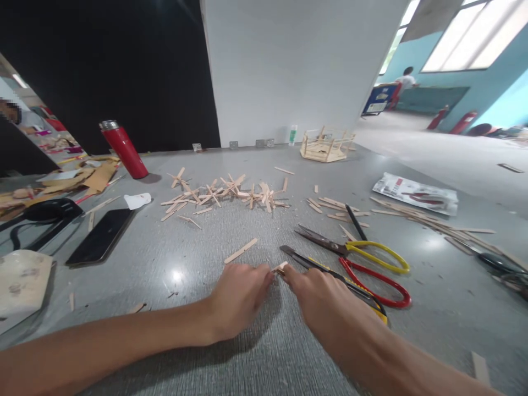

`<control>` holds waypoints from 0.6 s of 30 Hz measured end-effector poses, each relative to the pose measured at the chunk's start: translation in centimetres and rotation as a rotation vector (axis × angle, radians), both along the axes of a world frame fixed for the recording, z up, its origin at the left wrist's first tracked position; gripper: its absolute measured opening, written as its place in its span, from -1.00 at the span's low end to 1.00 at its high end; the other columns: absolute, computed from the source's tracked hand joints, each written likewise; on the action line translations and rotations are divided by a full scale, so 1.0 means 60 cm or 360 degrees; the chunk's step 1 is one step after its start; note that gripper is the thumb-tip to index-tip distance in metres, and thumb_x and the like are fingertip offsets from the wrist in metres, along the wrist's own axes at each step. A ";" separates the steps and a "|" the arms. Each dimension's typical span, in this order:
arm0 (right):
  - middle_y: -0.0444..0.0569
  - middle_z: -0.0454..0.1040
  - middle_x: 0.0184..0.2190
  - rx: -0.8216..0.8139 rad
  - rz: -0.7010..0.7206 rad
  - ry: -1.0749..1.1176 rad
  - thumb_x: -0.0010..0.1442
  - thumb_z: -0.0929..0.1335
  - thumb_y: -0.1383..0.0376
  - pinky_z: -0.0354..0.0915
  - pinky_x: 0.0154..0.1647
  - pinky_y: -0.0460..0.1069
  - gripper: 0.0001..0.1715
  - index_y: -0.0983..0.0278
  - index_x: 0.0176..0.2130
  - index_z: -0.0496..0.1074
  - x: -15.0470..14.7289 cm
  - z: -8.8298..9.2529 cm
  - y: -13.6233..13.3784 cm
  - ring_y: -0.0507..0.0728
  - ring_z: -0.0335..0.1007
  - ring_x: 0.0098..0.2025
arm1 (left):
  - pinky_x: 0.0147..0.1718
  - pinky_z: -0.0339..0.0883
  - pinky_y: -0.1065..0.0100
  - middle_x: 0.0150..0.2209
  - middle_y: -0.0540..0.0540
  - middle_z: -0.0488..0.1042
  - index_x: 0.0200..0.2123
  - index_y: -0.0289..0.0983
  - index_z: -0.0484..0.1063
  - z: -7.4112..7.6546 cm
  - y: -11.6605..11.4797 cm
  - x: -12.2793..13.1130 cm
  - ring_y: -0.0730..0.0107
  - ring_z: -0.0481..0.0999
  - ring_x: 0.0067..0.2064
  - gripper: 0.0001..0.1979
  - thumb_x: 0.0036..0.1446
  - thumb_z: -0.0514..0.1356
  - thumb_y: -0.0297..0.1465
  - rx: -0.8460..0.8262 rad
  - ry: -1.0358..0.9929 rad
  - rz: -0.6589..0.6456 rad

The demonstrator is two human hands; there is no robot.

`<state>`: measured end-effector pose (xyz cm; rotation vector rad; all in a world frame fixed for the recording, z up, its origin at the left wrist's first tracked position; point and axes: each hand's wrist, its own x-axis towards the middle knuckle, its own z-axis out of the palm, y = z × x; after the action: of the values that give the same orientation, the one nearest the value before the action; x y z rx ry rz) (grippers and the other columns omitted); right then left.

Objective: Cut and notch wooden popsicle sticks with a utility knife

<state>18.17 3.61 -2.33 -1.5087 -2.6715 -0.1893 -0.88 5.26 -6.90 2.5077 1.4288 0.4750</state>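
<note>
Near the middle of the table, my left hand (242,292) and my right hand (324,297) meet at the fingertips, both closed in a pinch. A small pale piece of wooden stick (281,267) shows between them; the fingers cover most of it. Just beyond my left hand lies a flat wooden stick (241,251). A utility knife (313,264) with a yellow and black handle lies beside my right hand, partly behind it. Farther right are scissors (350,248) with one yellow and one red handle loop, their blades apart.
Several crossed sticks (231,190) are piled farther back, before a stick-built frame (325,147) and glue tube (292,135). A red flask (124,149) and phone (101,236) stand and lie left. At right are a white packet (414,193), long sticks (437,223) and a black pen (355,221).
</note>
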 end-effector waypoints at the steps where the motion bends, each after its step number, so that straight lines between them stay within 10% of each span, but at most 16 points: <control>1: -0.17 0.50 -0.59 -0.0018 -0.0029 0.0027 0.20 0.23 0.59 -0.04 -0.69 -0.11 -0.66 0.26 -0.29 0.48 -0.001 -0.002 -0.001 -0.01 0.42 -0.65 | -0.53 -0.01 0.32 -0.50 -0.10 0.53 -0.36 -0.27 0.42 -0.001 0.000 0.000 0.30 0.47 -0.54 -0.62 0.45 -0.10 -0.37 -0.0010 -0.0020 0.0007; 10: -0.04 0.64 -0.34 0.0106 0.0067 0.0185 0.14 0.19 0.64 0.30 -0.48 -0.11 -0.37 0.27 0.11 0.41 0.027 -0.024 -0.001 0.07 0.58 -0.44 | -0.46 0.16 0.37 -0.53 0.05 0.36 -0.31 -0.24 0.36 0.024 0.003 -0.004 0.39 0.39 -0.50 -0.55 0.51 -0.20 -0.26 -0.0194 -0.0430 -0.0014; 18: 0.14 0.63 -0.09 0.0712 0.0251 0.0609 0.43 0.22 0.41 0.50 -0.30 -0.02 -0.63 0.37 0.18 0.36 0.055 0.010 -0.013 0.18 0.64 -0.18 | -0.56 0.03 0.50 -0.52 0.12 0.15 -0.23 -0.26 0.40 0.115 -0.028 -0.011 0.53 0.13 -0.51 -0.60 0.46 -0.03 -0.11 -0.0868 -0.1206 -0.0047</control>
<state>21.47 2.81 -1.75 -1.0697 -2.2378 -0.4095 -1.52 3.58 0.00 1.6457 1.0264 0.7892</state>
